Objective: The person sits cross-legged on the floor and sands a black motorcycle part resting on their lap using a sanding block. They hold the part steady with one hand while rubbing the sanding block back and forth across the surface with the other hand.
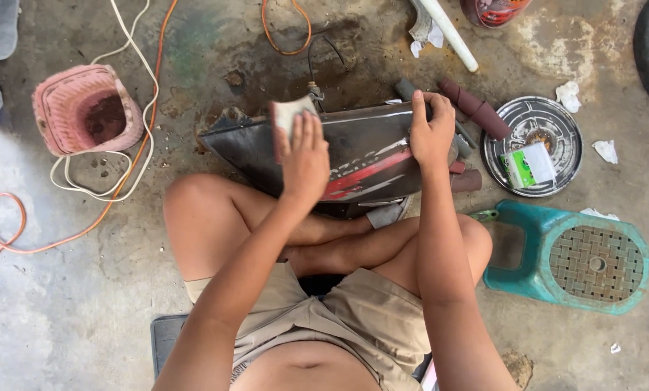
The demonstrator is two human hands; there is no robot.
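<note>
The panel (353, 156) lies under my fingers, its long axis running left to right across my shins: my left hand (304, 156) presses a sanding block (290, 116) flat on it, fingers together, while my right hand (432, 130) grips its far edge.

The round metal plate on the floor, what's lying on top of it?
A small green and white packet lies on the round metal plate, and a rusty hub shows at the middle. Whatever is under the packet is covered.
</note>
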